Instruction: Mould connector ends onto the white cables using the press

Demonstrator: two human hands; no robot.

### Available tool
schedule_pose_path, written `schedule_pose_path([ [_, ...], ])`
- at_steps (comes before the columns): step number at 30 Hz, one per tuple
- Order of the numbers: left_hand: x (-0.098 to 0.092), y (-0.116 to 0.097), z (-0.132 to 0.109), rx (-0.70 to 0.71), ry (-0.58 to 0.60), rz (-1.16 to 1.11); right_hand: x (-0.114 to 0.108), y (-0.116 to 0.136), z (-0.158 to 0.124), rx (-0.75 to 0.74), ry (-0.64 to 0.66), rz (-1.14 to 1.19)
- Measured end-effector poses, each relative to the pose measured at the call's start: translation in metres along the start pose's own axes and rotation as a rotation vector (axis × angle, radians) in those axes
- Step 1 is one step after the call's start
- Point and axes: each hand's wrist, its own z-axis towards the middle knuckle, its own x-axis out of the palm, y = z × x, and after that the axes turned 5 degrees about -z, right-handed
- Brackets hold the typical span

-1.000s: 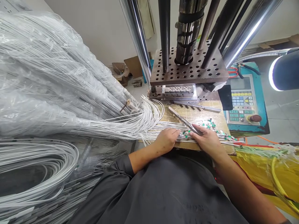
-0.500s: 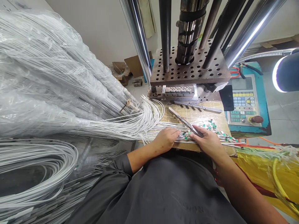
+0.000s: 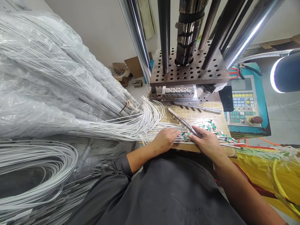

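My right hand is closed around the near end of a narrow metal bar fixture, which slants away to the upper left. My left hand is pinched on a white cable close to the fixture's near end; the fingertips partly hide it. Small green-and-metal cable ends lie around and beyond my right hand. Under both hands runs a bundle of white cables across the worktable. A second bar fixture with small pieces along its edge rests farther back, near the press.
A press with a perforated plate stands behind the worktable. Plastic-wrapped cable bundles crowd the left, above coiled cables. At right are a teal control panel, a lamp and yellow sheeting.
The whole view has shifted slightly. Both hands stay almost in place, with the left still pinching the cable and the right still holding the bar fixture.
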Motion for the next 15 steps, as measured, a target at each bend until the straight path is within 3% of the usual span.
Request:
schedule_pose_path([
  [15,-0.0001,0.0049,-0.0029,0.002,-0.031,0.018,0.0024,0.0035,0.0000,0.014,-0.029,-0.049],
])
